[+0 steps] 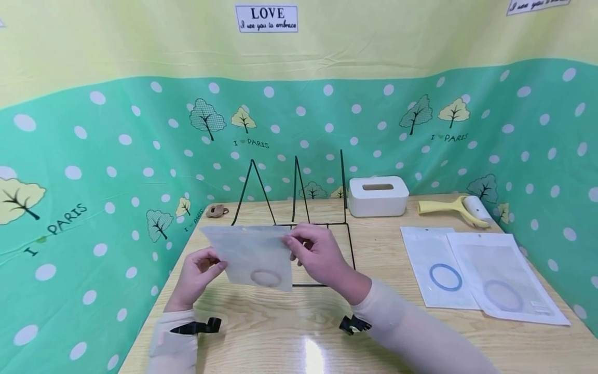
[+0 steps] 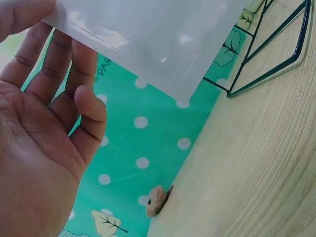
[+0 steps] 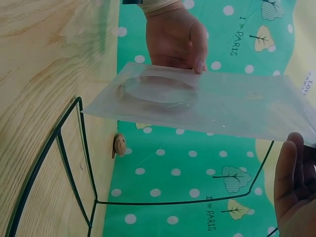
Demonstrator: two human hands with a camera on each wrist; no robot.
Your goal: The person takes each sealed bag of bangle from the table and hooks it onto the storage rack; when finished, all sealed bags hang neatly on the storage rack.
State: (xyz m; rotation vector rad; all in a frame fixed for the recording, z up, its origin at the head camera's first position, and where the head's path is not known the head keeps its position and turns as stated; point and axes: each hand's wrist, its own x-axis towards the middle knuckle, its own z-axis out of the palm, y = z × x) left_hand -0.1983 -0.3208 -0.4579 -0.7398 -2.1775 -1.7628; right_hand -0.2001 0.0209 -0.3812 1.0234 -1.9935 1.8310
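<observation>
Across the back and both sides hangs a green-and-yellow dotted cloth [image 1: 327,93], enclosing a wood-grain worktop [image 1: 261,332]. On the worktop stands a black wire rack [image 1: 343,187], partly hidden behind the held pouch [image 1: 243,249].

This translucent pouch is raised above the worktop between the 2 hands. The right hand [image 1: 322,257] has its grip clamped, thumb and finger, on the right edge near the top corner; the left hand [image 1: 198,275] pinches the left edge lower down, its other fingers loose. A pale ring [image 1: 266,286] shows inside near the bottom edge, between both grips and lower than the right.

On the right lie 2 more pouches, the larger [image 1: 490,254] overlapping the smaller [image 1: 416,259], with 1 ring visible in each. Behind them are a white tissue box [image 1: 378,201], a yellow-handled roller [image 1: 441,206] and, far left, a small brown object [image 1: 216,211].
</observation>
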